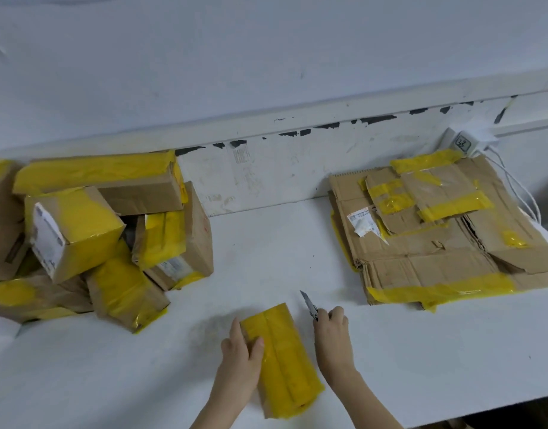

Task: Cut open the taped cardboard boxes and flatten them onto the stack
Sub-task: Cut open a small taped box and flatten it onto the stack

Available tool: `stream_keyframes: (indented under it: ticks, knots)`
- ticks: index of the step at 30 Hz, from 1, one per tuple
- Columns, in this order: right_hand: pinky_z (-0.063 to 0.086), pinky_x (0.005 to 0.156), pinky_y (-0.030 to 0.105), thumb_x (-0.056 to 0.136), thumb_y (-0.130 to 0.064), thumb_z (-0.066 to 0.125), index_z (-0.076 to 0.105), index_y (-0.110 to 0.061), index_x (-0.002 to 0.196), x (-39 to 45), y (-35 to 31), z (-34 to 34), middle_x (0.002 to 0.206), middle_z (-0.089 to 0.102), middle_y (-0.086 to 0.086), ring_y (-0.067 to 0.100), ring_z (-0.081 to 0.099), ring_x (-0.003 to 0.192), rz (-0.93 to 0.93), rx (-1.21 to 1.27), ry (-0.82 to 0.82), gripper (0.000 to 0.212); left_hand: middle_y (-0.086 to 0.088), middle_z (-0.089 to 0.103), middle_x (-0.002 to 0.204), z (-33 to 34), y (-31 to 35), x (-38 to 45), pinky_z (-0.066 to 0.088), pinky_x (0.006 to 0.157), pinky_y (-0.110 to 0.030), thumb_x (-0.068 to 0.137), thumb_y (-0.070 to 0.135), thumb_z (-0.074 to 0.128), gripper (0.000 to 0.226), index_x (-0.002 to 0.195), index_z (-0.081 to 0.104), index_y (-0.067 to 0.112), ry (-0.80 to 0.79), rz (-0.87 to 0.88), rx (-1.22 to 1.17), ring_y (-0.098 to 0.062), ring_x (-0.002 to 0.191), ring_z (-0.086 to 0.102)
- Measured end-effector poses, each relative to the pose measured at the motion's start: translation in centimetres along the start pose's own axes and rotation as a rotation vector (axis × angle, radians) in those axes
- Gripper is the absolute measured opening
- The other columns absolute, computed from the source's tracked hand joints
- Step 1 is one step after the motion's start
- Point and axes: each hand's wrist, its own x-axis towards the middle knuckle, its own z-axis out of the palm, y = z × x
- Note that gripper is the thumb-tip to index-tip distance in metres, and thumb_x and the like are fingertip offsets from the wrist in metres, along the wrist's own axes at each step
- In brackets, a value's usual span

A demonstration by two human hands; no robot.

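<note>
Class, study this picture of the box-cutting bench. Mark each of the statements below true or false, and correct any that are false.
1. The left hand grips the yellow-taped box in front of the person. True.
2. The right hand holds a pair of scissors. False: it holds a utility knife with the blade out.
3. The knife blade is cutting into the box. False: the blade points away over the table, clear of the box.
4. The stack of flattened cardboard lies to the person's right. True.
5. The pile of uncut boxes sits to the person's left. True.
</note>
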Motion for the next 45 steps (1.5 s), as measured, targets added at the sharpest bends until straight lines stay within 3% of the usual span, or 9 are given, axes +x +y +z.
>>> stream_keyframes:
  ticks: [12,15,18,23,28,35,41,42,45]
  knots:
    - [0.031,0.031,0.025,0.029,-0.003,0.092,0.068,-0.007,0.073,0.8,0.9,1.8,0.059,0.048,0.01,0.025,0.047,0.045,0.027,-0.119,-0.098,0.051,-0.011,0.021,0.147,0.3,-0.1,0.8,0.045,0.097,-0.031,0.097,0.038,0.039,0.067,0.148,0.0,0.02,-0.019,-0.003,-0.16,-0.024,0.126,0.044]
    - [0.036,0.047,0.031,0.061,-0.019,0.085,0.065,-0.012,0.097,0.5,0.2,-1.0,0.079,0.055,0.012,0.028,0.057,0.068,0.028,-0.243,-0.154,0.042,-0.011,0.026,0.143,0.6,-0.4,1.1,0.052,0.089,-0.034,0.096,0.041,0.041,0.068,0.148,0.002,0.021,-0.02,-0.011,-0.159,-0.025,0.117,0.051]
    - [0.042,0.087,0.031,0.098,-0.037,0.039,0.035,-0.019,0.135,1.4,-0.2,-2.8,0.123,0.046,0.009,0.025,0.044,0.115,0.009,-0.252,-0.26,0.042,-0.013,0.04,0.131,0.6,-1.1,1.7,0.054,0.054,-0.029,0.092,0.044,0.05,0.07,0.145,0.011,0.023,-0.073,-0.047,-0.257,-0.032,0.103,0.059]
    - [0.039,0.097,0.029,0.097,-0.044,0.04,0.022,-0.021,0.147,1.0,-2.6,-8.3,0.133,0.044,0.008,0.021,0.044,0.122,-0.112,0.23,-0.35,0.058,-0.022,0.049,0.12,0.6,-1.6,2.5,0.044,0.04,-0.023,0.089,0.041,0.057,0.064,0.138,0.022,0.022,-0.129,-0.092,-0.42,-0.026,0.071,0.058]
    - [0.04,0.097,0.034,0.086,-0.04,0.056,-0.003,-0.023,0.15,-1.8,-4.7,-9.5,0.154,0.015,0.005,0.024,0.026,0.137,-0.256,-0.078,-0.588,0.088,-0.02,0.049,0.118,0.8,-1.8,2.4,0.044,0.041,-0.023,0.089,0.038,0.058,0.055,0.133,0.031,0.02,-0.093,-0.079,-0.45,-0.016,0.048,0.056]
    - [0.043,0.085,0.033,0.09,-0.027,0.049,-0.004,-0.012,0.15,-2.0,-6.1,-9.5,0.138,0.04,0.011,0.029,0.044,0.123,-0.213,-0.282,-0.545,0.081,-0.005,0.056,0.103,0.3,-1.5,1.8,0.039,0.042,-0.01,0.086,0.038,0.063,0.058,0.133,0.038,0.015,-0.064,-0.012,-0.443,-0.012,0.074,0.058]
    - [0.044,0.065,0.024,0.084,-0.024,0.062,0.009,0.013,0.14,-3.1,-7.8,-7.9,0.105,0.061,0.022,0.029,0.061,0.094,-0.201,-0.463,-0.349,0.085,-0.004,0.061,0.1,0.7,-1.8,2.0,0.047,0.072,-0.022,0.08,0.04,0.07,0.058,0.127,0.049,0.014,-0.019,0.0,-0.488,-0.016,0.09,0.06]
    - [0.044,0.06,0.025,0.081,-0.024,0.065,0.035,0.015,0.134,-2.9,-7.5,-8.3,0.095,0.065,0.02,0.029,0.064,0.086,-0.218,-0.43,-0.29,0.073,-0.005,0.062,0.101,0.7,-1.9,2.0,0.048,0.077,-0.024,0.08,0.039,0.07,0.057,0.128,0.049,0.015,-0.013,-0.005,-0.493,-0.017,0.092,0.06]
    - [0.036,0.061,0.022,0.09,-0.009,0.041,0.041,-0.008,0.116,-1.4,-5.4,-9.6,0.085,0.053,0.002,0.027,0.058,0.093,-0.256,-0.2,-0.375,0.026,-0.004,0.062,0.102,0.5,-2.0,2.0,0.051,0.082,-0.027,0.08,0.034,0.071,0.057,0.128,0.048,0.013,-0.028,-0.006,-0.541,-0.017,0.093,0.061]
